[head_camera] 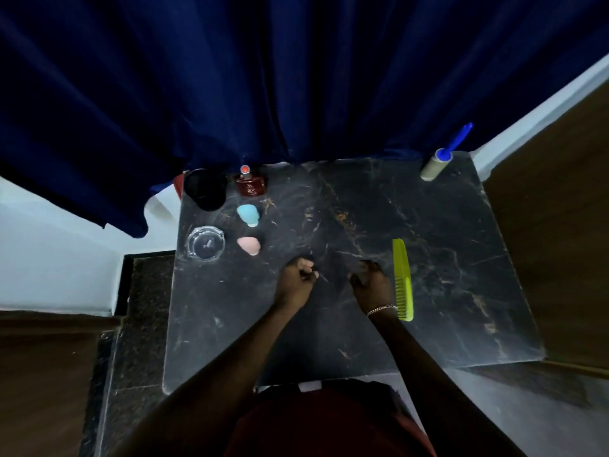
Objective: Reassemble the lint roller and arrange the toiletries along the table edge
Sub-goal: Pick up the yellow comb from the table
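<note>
The lint roller [435, 163], a pale roll on a blue handle, stands assembled at the far right corner of the black marble table [445, 232]. A yellow-green comb [403, 278] lies lengthwise just right of my right hand [371, 281]. Along the left side sit a dark red perfume bottle [250, 185], a blue makeup sponge [248, 215] and a pink makeup sponge [249, 245]. My left hand [296, 279] hovers mid-table with its fingers curled into a fist, and I see nothing in it. My right hand is curled too, close to the comb but apart from it.
A black cup [206, 190] and a glass ashtray [206, 247] stand by the table's left edge. A dark blue curtain [296, 77] hangs over the far edge. Wooden panels flank the table left and right; my red-clothed body is at the near edge.
</note>
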A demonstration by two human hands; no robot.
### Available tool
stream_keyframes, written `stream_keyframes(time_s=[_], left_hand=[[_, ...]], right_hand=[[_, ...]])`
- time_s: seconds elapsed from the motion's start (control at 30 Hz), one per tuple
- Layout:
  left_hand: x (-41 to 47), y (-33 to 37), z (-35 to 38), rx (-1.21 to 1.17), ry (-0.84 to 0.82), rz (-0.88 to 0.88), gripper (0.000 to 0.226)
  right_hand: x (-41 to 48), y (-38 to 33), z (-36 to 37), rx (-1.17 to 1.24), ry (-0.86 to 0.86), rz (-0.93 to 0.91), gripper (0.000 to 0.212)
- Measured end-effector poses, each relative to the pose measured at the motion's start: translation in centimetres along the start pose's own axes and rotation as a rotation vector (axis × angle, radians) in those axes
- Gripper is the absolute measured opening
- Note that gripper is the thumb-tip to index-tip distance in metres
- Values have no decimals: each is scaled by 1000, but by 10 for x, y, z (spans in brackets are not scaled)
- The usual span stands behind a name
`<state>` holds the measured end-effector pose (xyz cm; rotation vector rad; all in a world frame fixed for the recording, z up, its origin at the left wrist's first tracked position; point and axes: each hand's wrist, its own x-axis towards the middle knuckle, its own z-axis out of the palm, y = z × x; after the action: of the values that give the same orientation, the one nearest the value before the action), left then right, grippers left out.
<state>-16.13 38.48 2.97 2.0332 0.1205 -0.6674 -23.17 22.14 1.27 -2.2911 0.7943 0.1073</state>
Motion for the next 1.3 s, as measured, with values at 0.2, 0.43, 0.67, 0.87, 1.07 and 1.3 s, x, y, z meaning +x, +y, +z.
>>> stream_keyframes(time_s=[0.2, 0.43, 0.67, 0.87, 1.07, 1.3], left_hand=[[2, 39, 68, 49, -136, 17, 25], [0, 62, 137, 61, -247, -81, 32], [3, 67, 173, -40, -265, -250, 36], [3, 71, 188, -223, -229, -371, 36], [3, 67, 188, -226, -222, -383, 31], [1, 52, 178, -182, -187, -363, 19]], right_hand=[[16, 57, -51, 21, 62, 171, 37], [32, 98, -77, -115, -56, 228, 34], [39, 108, -78, -130, -96, 250, 33], [44, 110, -75, 136, -21, 386, 23], [48, 112, -70, 209, -53, 477, 25], [47, 97, -57, 435, -133, 522, 19]])
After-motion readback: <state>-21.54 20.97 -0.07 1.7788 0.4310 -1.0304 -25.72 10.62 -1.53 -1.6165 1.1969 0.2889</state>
